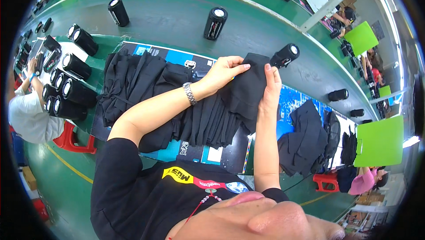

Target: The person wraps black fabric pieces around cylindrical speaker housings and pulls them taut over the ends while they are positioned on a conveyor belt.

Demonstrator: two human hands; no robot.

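Between my two hands a black cloth piece (248, 83) is held up over the table, its top edge spread flat. My left hand (226, 72), with a metal watch on its wrist, pinches the cloth's upper left edge between thumb and fingers. On the opposite edge my right hand (271, 85) is closed on the cloth, thumb upward and fingers partly hidden. Under my left forearm lies a long row of stacked black cloth pieces (217, 122), and a tied bundle (117, 94) sits at its left end. Another loose heap of black cloth (303, 138) is to the right of my right forearm.
Beyond the table runs a green conveyor belt (168, 23) carrying upright black cylinders that look like speakers (216, 23), one (285, 55) just beyond my right hand. More cylinders (75, 92) crowd the left, beside a seated co-worker (35, 111). A green panel (380, 140) stands right.
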